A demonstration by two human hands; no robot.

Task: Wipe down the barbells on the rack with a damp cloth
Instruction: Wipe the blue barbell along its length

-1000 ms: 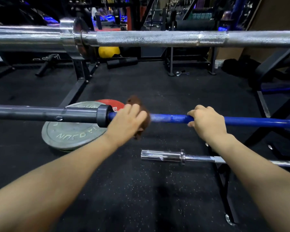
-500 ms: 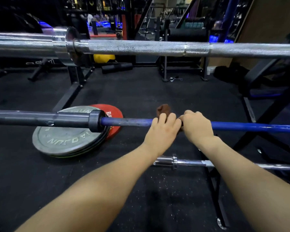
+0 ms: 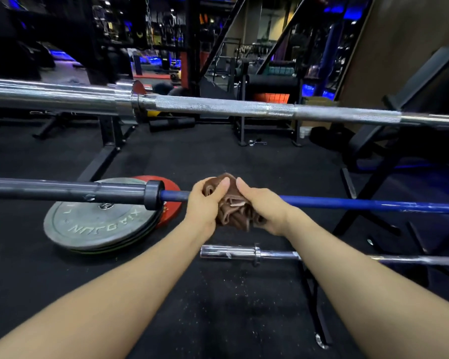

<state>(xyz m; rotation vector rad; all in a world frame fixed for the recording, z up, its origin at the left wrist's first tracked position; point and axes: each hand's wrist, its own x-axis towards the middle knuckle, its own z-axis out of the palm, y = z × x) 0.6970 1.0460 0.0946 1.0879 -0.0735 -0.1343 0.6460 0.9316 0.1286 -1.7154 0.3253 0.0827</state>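
A blue barbell with a dark grey sleeve runs across the middle of the view. A bunched brown cloth sits in front of its blue shaft. My left hand grips the cloth from the left and my right hand grips it from the right, thumbs meeting on top. The shaft behind the cloth is hidden. A thick chrome barbell lies across the rack higher up. A smaller chrome bar lies lower down, below my hands.
Grey weight plates are stacked on the black rubber floor at the left, with a red plate beneath the blue bar's collar. Black rack legs stand under my right forearm. A bench frame stands at the right.
My left hand slid the cloth rightward along the blue shaft until it met my right hand. Now both hands grip the bunched cloth together; my right hand has left the bare shaft.
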